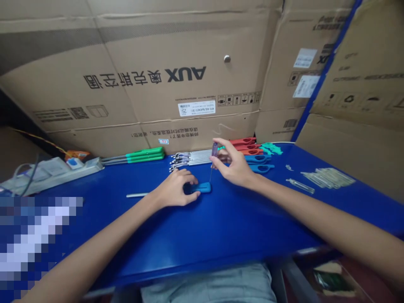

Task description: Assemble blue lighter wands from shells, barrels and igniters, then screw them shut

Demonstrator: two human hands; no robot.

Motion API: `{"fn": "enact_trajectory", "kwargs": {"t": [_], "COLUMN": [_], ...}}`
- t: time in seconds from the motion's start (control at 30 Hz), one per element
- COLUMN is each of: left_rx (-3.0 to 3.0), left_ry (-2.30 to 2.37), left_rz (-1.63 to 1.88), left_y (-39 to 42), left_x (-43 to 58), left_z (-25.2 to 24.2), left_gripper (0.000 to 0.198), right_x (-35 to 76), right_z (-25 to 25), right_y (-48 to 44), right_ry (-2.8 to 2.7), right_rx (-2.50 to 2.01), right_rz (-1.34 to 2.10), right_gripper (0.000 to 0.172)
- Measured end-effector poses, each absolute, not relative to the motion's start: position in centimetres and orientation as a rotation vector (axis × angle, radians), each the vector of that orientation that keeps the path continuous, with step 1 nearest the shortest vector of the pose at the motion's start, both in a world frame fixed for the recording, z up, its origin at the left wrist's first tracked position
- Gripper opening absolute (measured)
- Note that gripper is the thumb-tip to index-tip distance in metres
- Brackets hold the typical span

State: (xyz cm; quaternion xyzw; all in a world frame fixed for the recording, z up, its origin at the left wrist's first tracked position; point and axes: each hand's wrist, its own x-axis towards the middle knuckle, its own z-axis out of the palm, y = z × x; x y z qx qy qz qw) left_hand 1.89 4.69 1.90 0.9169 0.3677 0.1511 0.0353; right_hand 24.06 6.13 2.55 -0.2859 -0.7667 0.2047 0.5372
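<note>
My left hand (181, 189) is closed round a blue plastic handle (205, 187) that lies on the blue table. From under that hand a thin metal rod (136, 195) sticks out to the left, in line with the handle. My right hand (233, 164) pinches a small screwdriver (215, 150) by its purple see-through grip. The screwdriver stands upright, its thin shaft pointing down to the right end of the blue handle. Whether the tip touches the handle I cannot tell.
Behind my hands lie several metal rods (198, 157), red handles (244, 141) and blue handles (261, 168). Green-handled tools (145, 155) and a power strip (78, 170) are at the left. Clear plastic pieces (328, 178) lie at the right. Cardboard (142, 50) walls the back.
</note>
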Motion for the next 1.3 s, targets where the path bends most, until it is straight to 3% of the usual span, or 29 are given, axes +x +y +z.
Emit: {"fn": "enact_trajectory", "kwargs": {"t": [0.4, 0.73, 1.3], "left_rx": [2.92, 2.936, 2.893], "left_ry": [1.108, 1.062, 1.008], "left_rz": [0.572, 0.569, 0.54], "left_y": [4.2, 3.8, 3.7], "left_x": [2.0, 2.1, 2.1], "left_z": [-0.2, -0.3, -0.2], "left_gripper": [0.029, 0.027, 0.027], "right_x": [24.3, 24.1, 24.1], "right_z": [-0.2, -0.2, 0.1], "right_y": [4.5, 4.7, 4.2], "right_ry": [-1.885, -1.813, -1.775], "right_rx": [-0.596, -0.682, -0.752], "right_rz": [0.24, 0.415, 0.357], "right_gripper": [0.044, 0.045, 0.046]}}
